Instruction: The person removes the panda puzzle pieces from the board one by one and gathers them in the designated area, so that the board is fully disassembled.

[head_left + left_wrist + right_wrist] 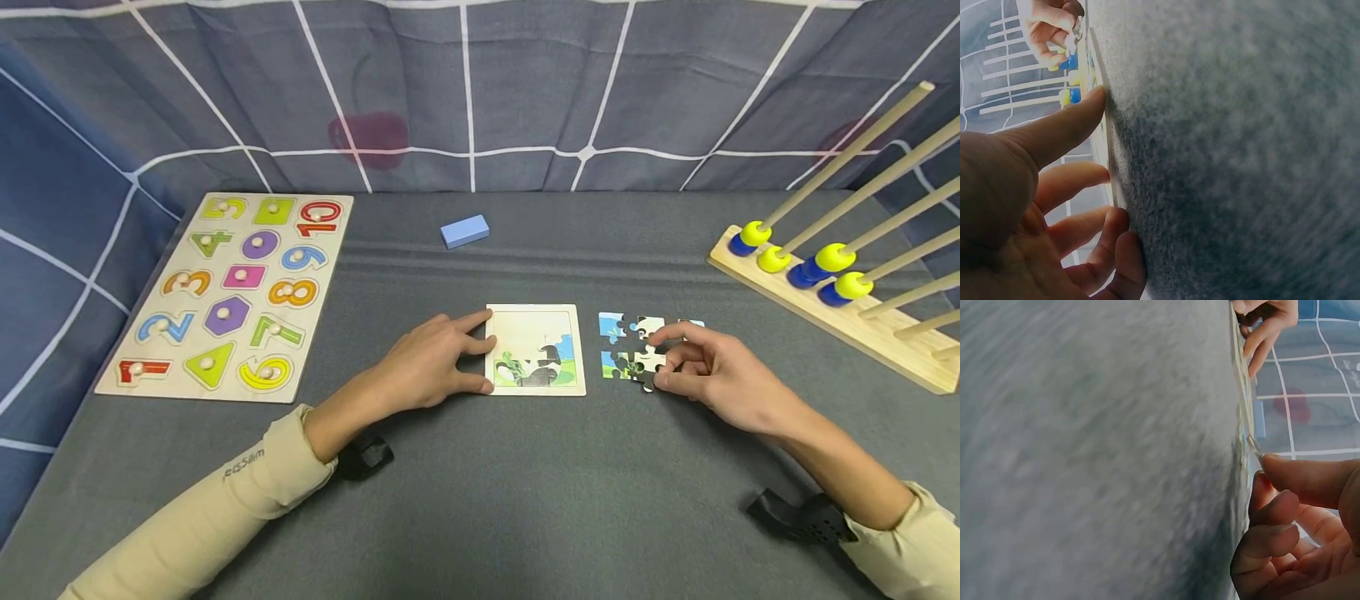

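Note:
A small square wooden jigsaw tray lies flat in the middle of the table. Several fitted pieces fill its lower part and right side, while bare wood shows at upper left. My left hand touches the tray's left edge with thumb and fingertips, fingers spread. To the right of the tray, loose jigsaw pieces lie in a cluster, partly covered by my right hand. That hand pinches a jigsaw piece, tilted up between thumb and finger in the right wrist view.
A number-and-shape peg board lies at left. Behind the tray sits a blue block. A wooden bead rack with upright rods and yellow and blue beads stands at right. Checked cloth rises behind the table.

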`<state>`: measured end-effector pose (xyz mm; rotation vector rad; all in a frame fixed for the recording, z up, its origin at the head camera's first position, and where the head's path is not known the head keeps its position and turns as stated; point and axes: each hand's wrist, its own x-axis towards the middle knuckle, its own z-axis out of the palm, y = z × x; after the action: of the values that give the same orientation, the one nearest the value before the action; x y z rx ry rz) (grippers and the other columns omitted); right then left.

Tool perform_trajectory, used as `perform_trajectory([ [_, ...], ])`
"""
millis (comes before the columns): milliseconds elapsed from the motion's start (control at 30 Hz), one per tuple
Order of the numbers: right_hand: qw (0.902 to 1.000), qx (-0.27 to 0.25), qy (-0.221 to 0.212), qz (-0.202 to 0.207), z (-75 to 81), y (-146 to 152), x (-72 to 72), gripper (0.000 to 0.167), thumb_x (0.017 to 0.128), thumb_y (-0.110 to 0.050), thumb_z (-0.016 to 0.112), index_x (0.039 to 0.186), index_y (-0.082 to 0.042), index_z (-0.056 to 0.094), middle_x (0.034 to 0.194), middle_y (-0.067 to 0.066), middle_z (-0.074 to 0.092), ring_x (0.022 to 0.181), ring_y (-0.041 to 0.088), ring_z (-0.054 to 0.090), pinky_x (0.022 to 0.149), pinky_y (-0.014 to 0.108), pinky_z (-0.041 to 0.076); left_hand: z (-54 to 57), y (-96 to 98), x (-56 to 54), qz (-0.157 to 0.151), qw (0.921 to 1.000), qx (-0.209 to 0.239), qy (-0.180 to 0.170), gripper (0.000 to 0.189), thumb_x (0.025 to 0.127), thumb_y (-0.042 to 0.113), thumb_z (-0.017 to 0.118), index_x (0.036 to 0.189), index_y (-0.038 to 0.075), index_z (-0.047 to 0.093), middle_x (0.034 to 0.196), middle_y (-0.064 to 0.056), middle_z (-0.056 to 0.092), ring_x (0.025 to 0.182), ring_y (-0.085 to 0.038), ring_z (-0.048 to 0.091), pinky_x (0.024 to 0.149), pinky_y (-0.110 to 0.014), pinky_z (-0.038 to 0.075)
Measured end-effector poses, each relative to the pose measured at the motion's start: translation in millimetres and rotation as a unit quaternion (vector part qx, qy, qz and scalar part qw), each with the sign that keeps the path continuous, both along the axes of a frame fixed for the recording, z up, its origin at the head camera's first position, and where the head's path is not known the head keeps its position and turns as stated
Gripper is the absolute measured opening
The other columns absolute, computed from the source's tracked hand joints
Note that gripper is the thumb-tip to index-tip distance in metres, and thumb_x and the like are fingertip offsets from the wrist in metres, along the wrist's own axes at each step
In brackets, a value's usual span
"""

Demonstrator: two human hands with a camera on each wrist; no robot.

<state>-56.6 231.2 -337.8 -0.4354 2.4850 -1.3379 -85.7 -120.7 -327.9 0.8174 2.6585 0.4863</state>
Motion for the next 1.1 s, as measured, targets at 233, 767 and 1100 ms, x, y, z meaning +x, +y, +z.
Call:
perform_trajectory([
  [233,0.9971,0.046,0.060,-0.001,-3.8,1.8,-0.7,0.032,0.088,0.004,0.068,0.118,-0.002,0.061,0.080,0.003,0.061,0.053,0.009,0.047,0.052,0.026,0.039,0.1,-1.2,0.3,0.004,1.0000,0.003,0.001,0.058,0.083,0.039,0.079,0.134,0.015,0.064,0.155,-0.008,0.038,0.105,-0.031,0.054,0.085,-0.045,0.045],
  [767,0.9924,0.085,0.089,-0.006,-3.6,5.5,-1.3,0.032,0.087,0.000,0.073,0.117,-0.003,0.063,0.078,0.000,0.057,0.055,0.009,0.046,0.052,0.025,0.037,1.0,0.2,0.3,0.001,1.0000,0.002,0.001,0.058,0.084,0.039,0.078,0.135,0.015,0.063,0.155,-0.009,0.038,0.102,-0.030,0.054,0.083,-0.043,0.044],
  [1100,0.9896,0.104,0.100,-0.005,-4.7,4.1,-0.1,0.032,0.085,-0.004,0.075,0.115,-0.004,0.064,0.081,0.001,0.054,0.060,0.010,0.046,0.055,0.025,0.037,1.4,0.9,1.0,0.005,1.0000,-0.001,-0.006,0.059,0.084,0.039,0.078,0.136,0.015,0.062,0.156,-0.007,0.036,0.104,-0.030,0.053,0.085,-0.044,0.044],
])
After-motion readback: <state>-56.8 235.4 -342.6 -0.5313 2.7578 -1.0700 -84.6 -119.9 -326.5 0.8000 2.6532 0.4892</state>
